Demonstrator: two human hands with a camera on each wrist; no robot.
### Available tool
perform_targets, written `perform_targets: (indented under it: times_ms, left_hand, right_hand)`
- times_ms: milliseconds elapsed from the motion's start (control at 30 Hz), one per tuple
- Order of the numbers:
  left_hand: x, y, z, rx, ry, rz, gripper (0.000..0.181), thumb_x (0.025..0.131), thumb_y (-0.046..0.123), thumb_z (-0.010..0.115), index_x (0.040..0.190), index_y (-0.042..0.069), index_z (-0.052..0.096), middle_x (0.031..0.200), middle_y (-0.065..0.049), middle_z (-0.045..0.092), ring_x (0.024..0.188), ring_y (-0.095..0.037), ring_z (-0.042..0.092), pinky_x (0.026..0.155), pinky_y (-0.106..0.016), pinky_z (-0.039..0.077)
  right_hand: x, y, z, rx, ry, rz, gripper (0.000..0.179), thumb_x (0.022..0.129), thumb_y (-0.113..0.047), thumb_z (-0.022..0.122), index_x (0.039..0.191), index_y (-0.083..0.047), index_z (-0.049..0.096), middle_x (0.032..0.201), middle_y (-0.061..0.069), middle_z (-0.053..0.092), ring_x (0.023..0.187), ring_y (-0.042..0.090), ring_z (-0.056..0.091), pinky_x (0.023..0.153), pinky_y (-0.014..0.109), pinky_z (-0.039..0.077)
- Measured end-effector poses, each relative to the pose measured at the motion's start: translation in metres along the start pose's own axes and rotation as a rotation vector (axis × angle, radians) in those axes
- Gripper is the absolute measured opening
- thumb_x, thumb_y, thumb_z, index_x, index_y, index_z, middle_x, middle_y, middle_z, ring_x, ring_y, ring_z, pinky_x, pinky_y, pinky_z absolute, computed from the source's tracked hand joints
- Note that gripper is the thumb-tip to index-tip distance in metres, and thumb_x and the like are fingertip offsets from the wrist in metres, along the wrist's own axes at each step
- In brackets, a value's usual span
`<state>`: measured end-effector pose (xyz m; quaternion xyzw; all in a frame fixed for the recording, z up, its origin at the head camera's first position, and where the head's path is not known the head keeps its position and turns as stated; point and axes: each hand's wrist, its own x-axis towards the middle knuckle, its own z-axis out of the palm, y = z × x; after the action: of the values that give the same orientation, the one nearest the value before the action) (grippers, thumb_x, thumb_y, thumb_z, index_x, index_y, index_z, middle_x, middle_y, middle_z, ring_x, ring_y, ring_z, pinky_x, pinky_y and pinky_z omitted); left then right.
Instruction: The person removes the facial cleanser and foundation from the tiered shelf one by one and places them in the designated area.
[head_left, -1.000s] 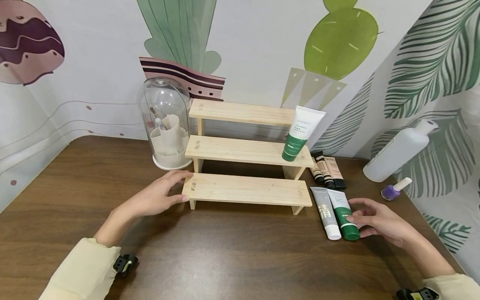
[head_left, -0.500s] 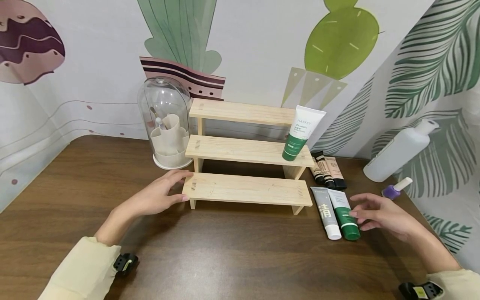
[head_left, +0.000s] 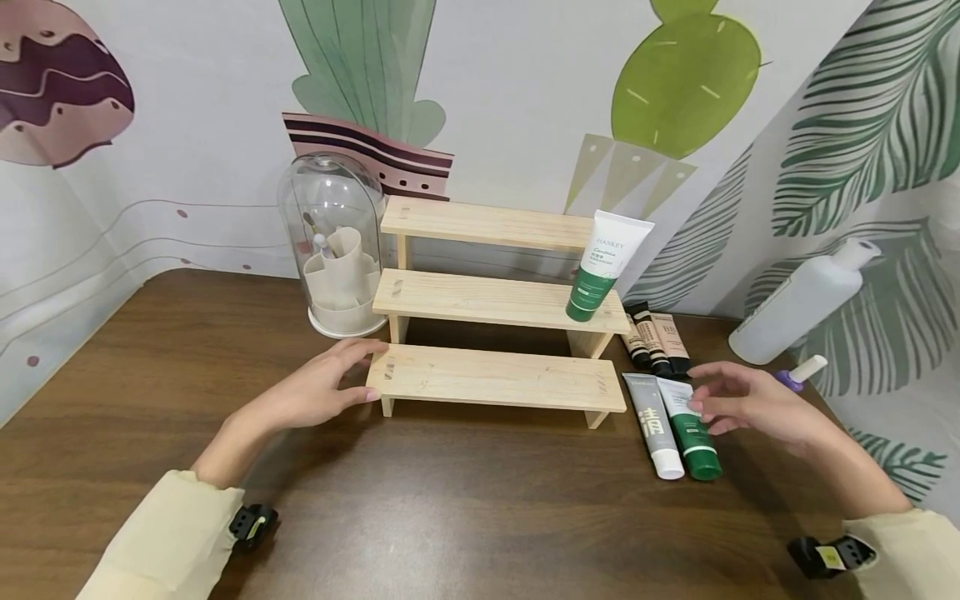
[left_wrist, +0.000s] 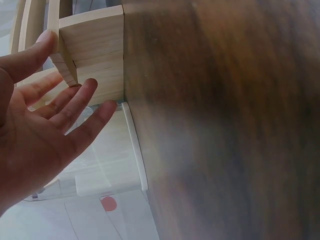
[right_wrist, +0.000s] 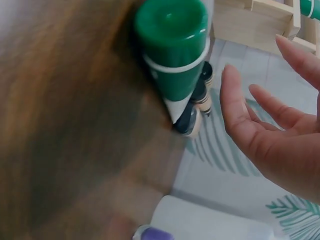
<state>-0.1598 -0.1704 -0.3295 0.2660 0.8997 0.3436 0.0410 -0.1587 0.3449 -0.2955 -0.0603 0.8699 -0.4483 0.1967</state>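
My left hand [head_left: 318,392] holds the left end of the lowest step of a three-step wooden shelf [head_left: 495,377], thumb at its front edge and fingers at the back. In the left wrist view the other fingers [left_wrist: 82,97] spread loosely beside the wood. My right hand [head_left: 753,408] hovers at the right side of a green-and-white squeeze tube [head_left: 693,437], fingers loosely bent with nothing between them. A grey tube [head_left: 651,425] with a white cap lies alongside. Another green-and-white tube [head_left: 603,267] stands on the middle step, at its right end.
Several small makeup tubes [head_left: 660,342] lie behind the two squeeze tubes. A white bottle [head_left: 795,304] and a purple nail polish bottle [head_left: 791,379] stand at the right edge. Left of the shelf, a clear dome [head_left: 330,192] covers a cream brush holder [head_left: 341,275].
My right hand has come off the lower part of the green-and-white tube and moved up and back, towards the small makeup tubes. The left hand keeps its hold on the shelf.
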Motion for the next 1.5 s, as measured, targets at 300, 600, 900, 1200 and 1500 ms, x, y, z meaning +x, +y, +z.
perform_targets:
  times_ms: [300, 600, 900, 1200, 1500]
  left_hand:
    - [0.001, -0.001, 0.001, -0.004, 0.003, 0.002, 0.053, 0.083, 0.004, 0.064, 0.131, -0.004, 0.041, 0.131, -0.023, 0.039, 0.112, -0.037, 0.048, 0.093, -0.053, 0.037]
    - [0.001, -0.002, 0.001, -0.006, 0.003, -0.002, 0.053, 0.083, 0.003, 0.064, 0.131, -0.004, 0.041, 0.132, -0.023, 0.039, 0.112, -0.037, 0.048, 0.092, -0.053, 0.037]
    - [0.0, -0.002, 0.001, 0.005, 0.004, -0.003, 0.054, 0.083, 0.004, 0.065, 0.131, -0.003, 0.041, 0.132, -0.023, 0.039, 0.112, -0.037, 0.048, 0.092, -0.053, 0.038]
    - [0.0, -0.001, 0.001, 0.004, 0.002, -0.009, 0.054, 0.083, 0.004, 0.064, 0.131, -0.003, 0.041, 0.132, -0.023, 0.038, 0.112, -0.037, 0.048, 0.093, -0.053, 0.037]
    - [0.0, -0.001, 0.001, 0.001, 0.002, -0.013, 0.053, 0.083, 0.004, 0.064, 0.131, -0.002, 0.041, 0.133, -0.022, 0.038, 0.112, -0.037, 0.048, 0.093, -0.053, 0.036]
  right_hand:
    - [0.011, -0.022, 0.008, -0.039, 0.019, -0.056, 0.058, 0.087, -0.016, 0.063, 0.131, 0.008, 0.033, 0.103, 0.021, 0.052, 0.081, 0.025, 0.06, 0.068, 0.04, 0.054]
    - [0.023, -0.047, 0.017, -0.016, 0.073, -0.188, 0.053, 0.085, -0.008, 0.064, 0.128, 0.007, 0.037, 0.103, 0.022, 0.053, 0.08, 0.02, 0.061, 0.067, 0.037, 0.054]
    - [0.033, -0.077, 0.026, -0.067, 0.129, -0.253, 0.051, 0.088, -0.015, 0.062, 0.13, 0.0, 0.038, 0.11, 0.023, 0.054, 0.081, 0.017, 0.064, 0.071, 0.034, 0.053]
    - [0.042, -0.099, 0.04, -0.078, 0.233, -0.327, 0.046, 0.087, -0.016, 0.063, 0.126, -0.003, 0.043, 0.111, 0.019, 0.056, 0.092, 0.01, 0.058, 0.072, 0.023, 0.051]
    - [0.057, -0.109, 0.053, -0.038, 0.371, -0.377, 0.042, 0.083, -0.015, 0.069, 0.116, -0.005, 0.045, 0.105, 0.009, 0.06, 0.089, 0.007, 0.058, 0.069, 0.018, 0.048]
